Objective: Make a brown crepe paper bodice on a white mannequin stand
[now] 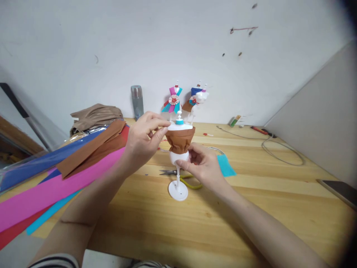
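A small white dress-form mannequin (175, 158) on a round base stands upright over the table in front of me. Brown cloth (180, 140) wraps its torso, and a teal band (179, 121) circles its neck. My right hand (205, 163) grips the white lower body, thumb in front and fingers behind. At the top left edge of the brown cloth, my left hand (146, 134) has thumb and forefinger close together by the shoulder; whether they pinch anything is too small to tell. Behind the stand lie scissors (192, 184) with yellow handles.
Coloured cloth strips (69, 182) cover the left side. Dressed mini mannequins (173, 99) stand by the wall near a grey flask (137, 102). A teal cloth piece (226, 166), a cable (267, 152) and a phone (338, 190) lie to the right.
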A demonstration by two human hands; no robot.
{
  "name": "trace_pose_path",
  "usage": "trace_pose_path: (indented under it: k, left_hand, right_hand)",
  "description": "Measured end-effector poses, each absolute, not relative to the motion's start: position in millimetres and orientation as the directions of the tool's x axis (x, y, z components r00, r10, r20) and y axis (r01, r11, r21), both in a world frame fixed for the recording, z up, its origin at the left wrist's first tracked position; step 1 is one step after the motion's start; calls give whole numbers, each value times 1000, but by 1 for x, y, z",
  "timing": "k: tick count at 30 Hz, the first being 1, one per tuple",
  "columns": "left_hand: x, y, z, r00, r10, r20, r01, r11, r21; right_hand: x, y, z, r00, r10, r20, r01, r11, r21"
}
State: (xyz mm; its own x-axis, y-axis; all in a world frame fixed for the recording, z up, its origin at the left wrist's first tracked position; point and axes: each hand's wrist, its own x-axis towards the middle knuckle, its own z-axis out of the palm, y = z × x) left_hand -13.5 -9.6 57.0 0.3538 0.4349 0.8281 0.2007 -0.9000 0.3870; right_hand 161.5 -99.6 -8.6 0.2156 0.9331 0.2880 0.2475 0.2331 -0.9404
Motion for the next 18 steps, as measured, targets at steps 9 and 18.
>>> trace_pose_path:
  k: [9, 18]
  left_hand:
    - [-36, -11, 74, 418, 605, 678, 135, -779, 612]
    - [-20, -1, 65, 773, 589, 236, 158, -539, 827]
  right_hand:
    - [172, -96, -8, 62, 978, 200, -42, 203, -978]
    - [182, -91, -15, -111, 980, 162, -141, 146, -979]
